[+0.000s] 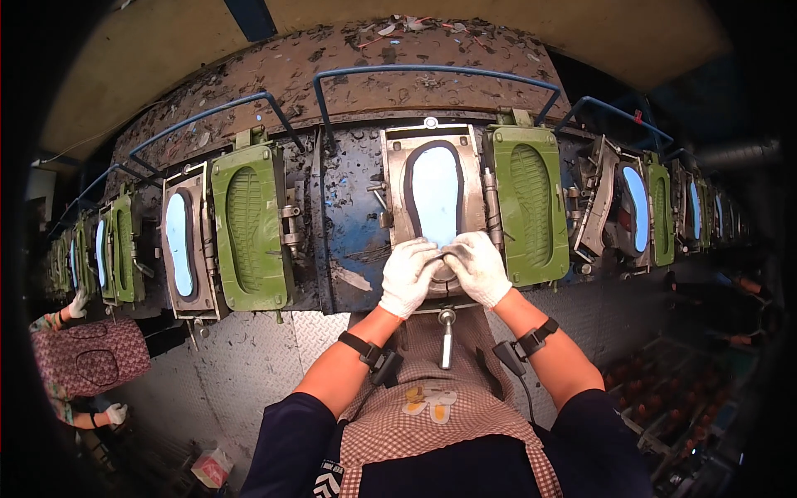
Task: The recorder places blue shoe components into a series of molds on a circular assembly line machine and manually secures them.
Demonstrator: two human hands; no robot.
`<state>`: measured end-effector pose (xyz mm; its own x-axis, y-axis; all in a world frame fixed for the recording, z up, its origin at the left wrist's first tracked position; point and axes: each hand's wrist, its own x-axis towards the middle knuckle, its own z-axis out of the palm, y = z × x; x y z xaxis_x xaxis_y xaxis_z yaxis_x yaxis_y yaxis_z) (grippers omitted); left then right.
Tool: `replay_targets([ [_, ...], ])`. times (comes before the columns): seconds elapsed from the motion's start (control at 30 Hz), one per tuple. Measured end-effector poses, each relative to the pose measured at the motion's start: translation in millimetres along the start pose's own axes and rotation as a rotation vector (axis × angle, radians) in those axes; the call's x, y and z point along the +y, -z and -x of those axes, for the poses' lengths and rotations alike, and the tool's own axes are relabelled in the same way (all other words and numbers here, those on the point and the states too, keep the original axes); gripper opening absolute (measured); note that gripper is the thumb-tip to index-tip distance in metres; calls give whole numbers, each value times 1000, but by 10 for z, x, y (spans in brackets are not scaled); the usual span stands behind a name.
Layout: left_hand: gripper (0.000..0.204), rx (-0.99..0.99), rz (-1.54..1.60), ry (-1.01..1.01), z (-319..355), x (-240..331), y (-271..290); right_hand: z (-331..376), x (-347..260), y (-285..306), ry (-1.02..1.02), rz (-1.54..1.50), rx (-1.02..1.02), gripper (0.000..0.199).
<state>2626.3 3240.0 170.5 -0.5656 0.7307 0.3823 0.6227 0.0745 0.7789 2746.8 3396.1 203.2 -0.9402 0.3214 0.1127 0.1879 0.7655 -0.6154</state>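
In front of me a shoe upper (437, 187) lies in a metal mould frame (395, 191), its light blue bottom facing up inside a dark rim. At its near, narrow end my left hand (409, 275), in a white glove, has its fingers closed on the edge. My right hand (477, 270), gloved the same way, pinches that end from the other side, the fingertips of both hands almost meeting. The gloves cover the near tip of the blue bottom. Beside the frame, a green mould half (526, 203) with a ridged sole-shaped hollow stands open on the right.
A metal handle (447, 339) sticks out toward me below the frame. More green mould halves (247, 224) and blue-bottomed pieces line both sides. Blue tube rails (436, 70) run behind them. At far left another person's gloved hand (78, 304) reaches toward the line. Dark scraps litter the brown surface beyond.
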Motion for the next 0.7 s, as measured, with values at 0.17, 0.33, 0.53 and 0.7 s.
replay_targets([
  [0.17,22,-40,-23,96,142,58,61,-44,36,-32,-17,-51,-110,28],
  [0.33,47,-183,-204,-66,126,135,88,-794,-116,36,5,91,142,31],
  [0.53,58,-216,-225,-116,128,64,4,-1670,185,-336,-107,397,203,38],
  [0.7,44,-358,-239,-277,-219,51,29,-1453,330,-261,-175,282,206,49],
])
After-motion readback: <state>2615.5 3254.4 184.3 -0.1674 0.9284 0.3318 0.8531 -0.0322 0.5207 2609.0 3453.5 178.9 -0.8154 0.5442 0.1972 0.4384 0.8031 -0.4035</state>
